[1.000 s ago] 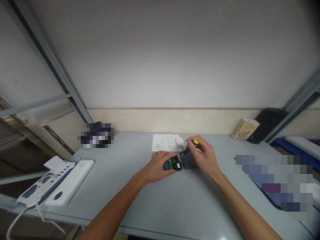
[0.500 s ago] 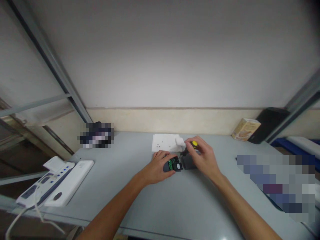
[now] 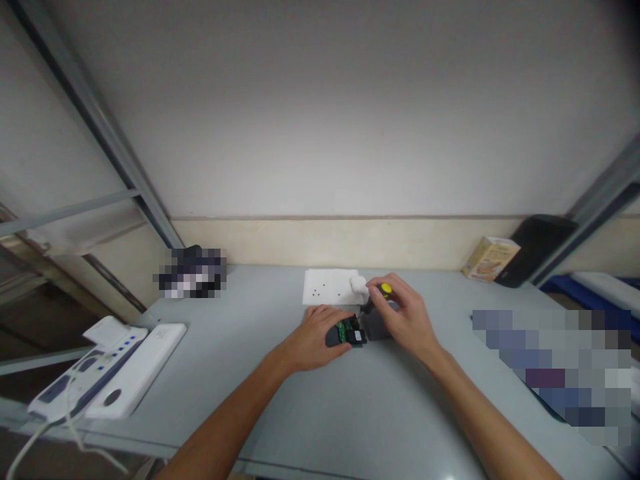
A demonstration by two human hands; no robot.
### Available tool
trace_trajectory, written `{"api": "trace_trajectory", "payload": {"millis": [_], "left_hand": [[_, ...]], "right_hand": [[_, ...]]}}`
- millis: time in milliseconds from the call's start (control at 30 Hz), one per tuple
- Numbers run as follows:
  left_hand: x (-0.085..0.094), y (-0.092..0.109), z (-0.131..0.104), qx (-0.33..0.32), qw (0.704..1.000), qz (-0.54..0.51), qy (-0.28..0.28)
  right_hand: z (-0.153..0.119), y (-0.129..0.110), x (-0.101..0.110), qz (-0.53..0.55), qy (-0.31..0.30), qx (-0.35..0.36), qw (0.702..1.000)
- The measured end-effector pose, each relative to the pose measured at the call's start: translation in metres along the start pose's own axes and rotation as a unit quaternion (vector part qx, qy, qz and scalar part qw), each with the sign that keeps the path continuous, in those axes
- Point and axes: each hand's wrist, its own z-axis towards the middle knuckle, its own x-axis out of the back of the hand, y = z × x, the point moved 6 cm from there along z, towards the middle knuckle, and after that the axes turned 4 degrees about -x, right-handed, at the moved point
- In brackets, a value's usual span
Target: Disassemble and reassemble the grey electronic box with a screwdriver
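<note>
Grey table (image 3: 325, 420) against a pale wall (image 3: 325, 133). One opened dark device (image 3: 358, 337), green circuit board (image 3: 342, 331) exposed, at the table's middle; left hand (image 3: 318, 337) clasps its left end between thumb and fingers. One yellow-ended screwdriver (image 3: 387, 289), gripped in the right hand (image 3: 404, 315); tip contact unclear. One dark panel (image 3: 373, 328), just right of the device, partly hidden by the right hand. One white sheet (image 3: 327, 283) bearing small dark dots, behind.

No readable text, labels, numbers or signs.
</note>
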Motion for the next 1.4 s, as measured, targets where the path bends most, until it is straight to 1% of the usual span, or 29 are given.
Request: {"api": "trace_trajectory", "payload": {"millis": [400, 533, 633, 700, 867, 1000, 1100, 1200, 1233, 1300, 1367, 1400], "left_hand": [[-0.001, -0.001, 0.001, -0.001, 1.000, -0.001, 0.012], [-0.002, -0.002, 0.001, 0.003, 1.000, 0.007, 0.003], [-0.003, -0.002, 0.001, -0.003, 1.000, 0.007, 0.009], [-0.003, -0.002, 0.001, -0.006, 1.000, 0.006, 0.013], [-0.004, -0.005, 0.001, -0.008, 1.000, 0.002, 0.017], [-0.006, -0.005, 0.001, -0.021, 1.000, 0.015, 0.017], [-0.006, -0.005, 0.000, -0.021, 0.999, 0.022, 0.017], [-0.006, -0.004, 0.001, -0.021, 0.999, 0.023, 0.014], [-0.006, -0.004, 0.001, -0.021, 0.999, 0.023, 0.014], [-0.006, -0.005, 0.001, -0.021, 0.999, 0.022, 0.013], [-0.007, -0.006, 0.001, -0.020, 0.999, 0.022, 0.014], [-0.007, -0.006, 0.001, -0.019, 0.999, 0.021, 0.014]], "right_hand": [[0.000, -0.001, -0.002, -0.003, -0.009, 0.006, 1.000], [0.000, 0.001, -0.003, -0.002, -0.013, -0.002, 1.000], [0.000, 0.001, -0.004, 0.005, -0.022, -0.009, 1.000], [0.000, 0.000, -0.006, 0.015, -0.035, -0.016, 0.999], [-0.001, -0.003, -0.016, 0.040, -0.091, -0.034, 0.994], [0.008, -0.005, -0.028, 0.060, -0.121, -0.039, 0.990], [0.016, -0.005, -0.040, 0.110, -0.141, -0.054, 0.982], [0.017, -0.002, -0.052, 0.232, -0.151, -0.096, 0.956], [0.015, 0.000, -0.054, 0.261, -0.146, -0.109, 0.948], [0.011, 0.005, -0.058, 0.283, -0.126, -0.128, 0.942], [0.007, 0.009, -0.058, 0.302, -0.100, -0.133, 0.939], [0.005, 0.011, -0.059, 0.328, -0.090, -0.135, 0.931]]}}
